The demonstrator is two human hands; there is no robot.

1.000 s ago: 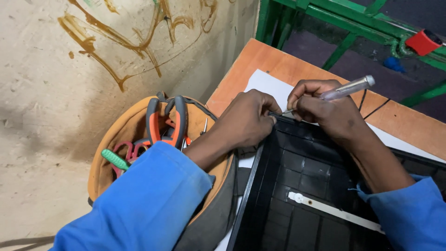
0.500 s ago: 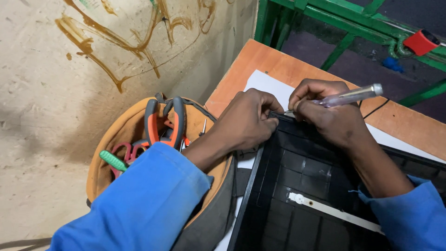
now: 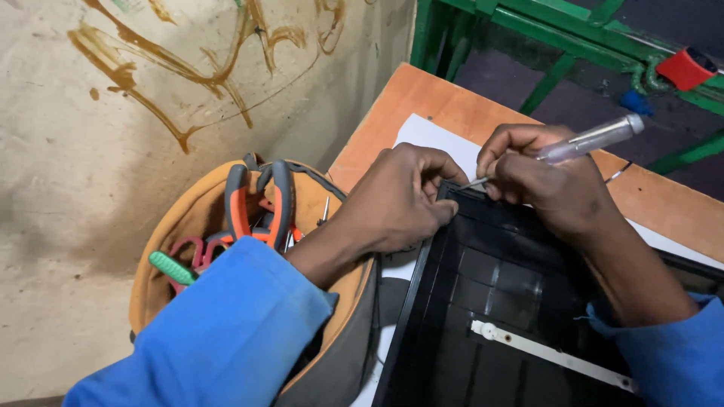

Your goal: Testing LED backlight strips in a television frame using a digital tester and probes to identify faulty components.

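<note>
Clear plastic forms the handle of the screwdriver (image 3: 581, 142), which the right hand (image 3: 547, 185) grips with its fingers closed around it, the metal tip at the far left corner of the black tray (image 3: 483, 301). The left hand (image 3: 400, 200) curls shut over that same corner. Near left, an orange tool bag (image 3: 192, 226) holds pliers (image 3: 260, 200). A white strip (image 3: 550, 354) lies inside the tray.

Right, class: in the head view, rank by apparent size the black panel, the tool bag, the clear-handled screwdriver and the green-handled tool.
1. black panel, cut off by the frame
2. tool bag, partly hidden
3. clear-handled screwdriver
4. green-handled tool, only its handle showing
</note>
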